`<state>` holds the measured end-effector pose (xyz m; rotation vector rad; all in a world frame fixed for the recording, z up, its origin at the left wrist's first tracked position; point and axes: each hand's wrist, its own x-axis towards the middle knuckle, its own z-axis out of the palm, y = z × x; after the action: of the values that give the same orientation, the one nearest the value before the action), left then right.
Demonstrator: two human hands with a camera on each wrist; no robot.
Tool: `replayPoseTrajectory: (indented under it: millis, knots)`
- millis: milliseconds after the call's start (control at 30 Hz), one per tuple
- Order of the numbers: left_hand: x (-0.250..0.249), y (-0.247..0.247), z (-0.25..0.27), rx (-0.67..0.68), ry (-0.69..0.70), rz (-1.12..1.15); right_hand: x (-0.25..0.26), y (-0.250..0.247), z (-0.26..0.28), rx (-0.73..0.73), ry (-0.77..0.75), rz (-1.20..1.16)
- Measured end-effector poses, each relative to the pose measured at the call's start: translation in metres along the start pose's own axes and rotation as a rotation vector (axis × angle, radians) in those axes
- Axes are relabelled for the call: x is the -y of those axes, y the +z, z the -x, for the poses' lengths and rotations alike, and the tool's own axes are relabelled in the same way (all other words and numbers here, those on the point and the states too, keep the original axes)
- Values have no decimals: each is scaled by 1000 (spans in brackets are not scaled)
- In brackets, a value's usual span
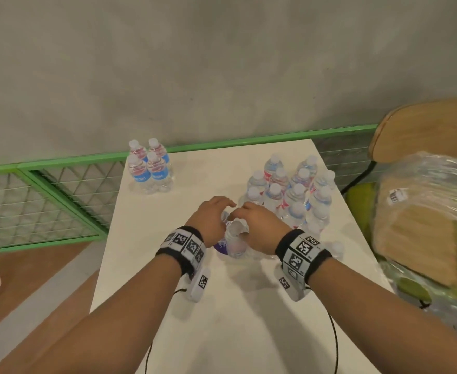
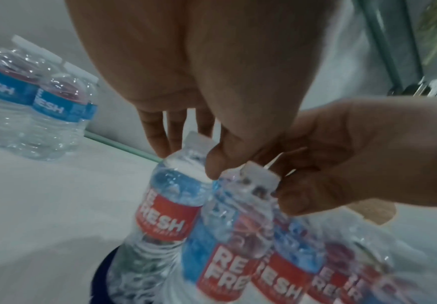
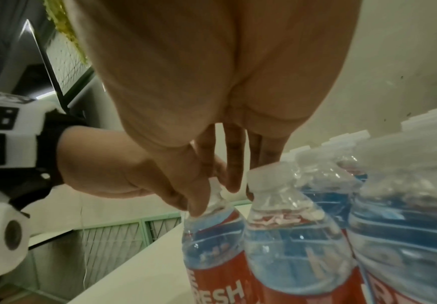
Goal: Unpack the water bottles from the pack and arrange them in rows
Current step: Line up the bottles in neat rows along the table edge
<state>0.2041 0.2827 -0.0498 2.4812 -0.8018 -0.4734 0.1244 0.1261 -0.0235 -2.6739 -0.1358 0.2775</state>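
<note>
Your left hand (image 2: 186,86) reaches down over a clear plastic water bottle with a red-and-blue label and white cap (image 2: 170,197), fingers behind its neck and thumb in front, closed lightly around the top of it. Your right hand (image 3: 196,98) does the same on the neighbouring clear bottle (image 3: 212,242), its thumb and fingers pinched round the neck just under the cap. Both bottles stand upright, touching, in the torn clear shrink-wrap pack (image 1: 235,247) at the middle of the white rectangular table (image 1: 222,333), with more bottles still in the wrap on the right side of the pack. Just beyond your right hand, a dense cluster of loose upright bottles (image 1: 292,190) fills the far right part of the table, close to its right edge. Four more upright bottles in a square (image 1: 150,168) stand at the far left corner, well apart from the cluster. Bare tabletop lies between the two groups and all along the near side, toward you. A green metal mesh fence (image 1: 60,190) runs behind and to the left of the table under a grey concrete wall (image 1: 195,63). A wooden chair (image 1: 432,128) holding a plastic-wrapped bundle (image 1: 424,217) sits close by the right edge.
</note>
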Motion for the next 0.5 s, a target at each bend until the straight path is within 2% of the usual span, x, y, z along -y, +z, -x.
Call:
replayPoseTrajectory:
  millis: [67,200,367,500]
  knots:
    - [3,4,-1,20,-48,51,-1,2,-2,40,12,21]
    - [23,7,5,-82,-121,269,-2,5,-5,41,3,24]
    - [50,-3,27,-134,-116,557,2,5,-9,46,-44,9]
    - [77,-13,52,-148,-201,705,15,9,-23,97,-84,25]
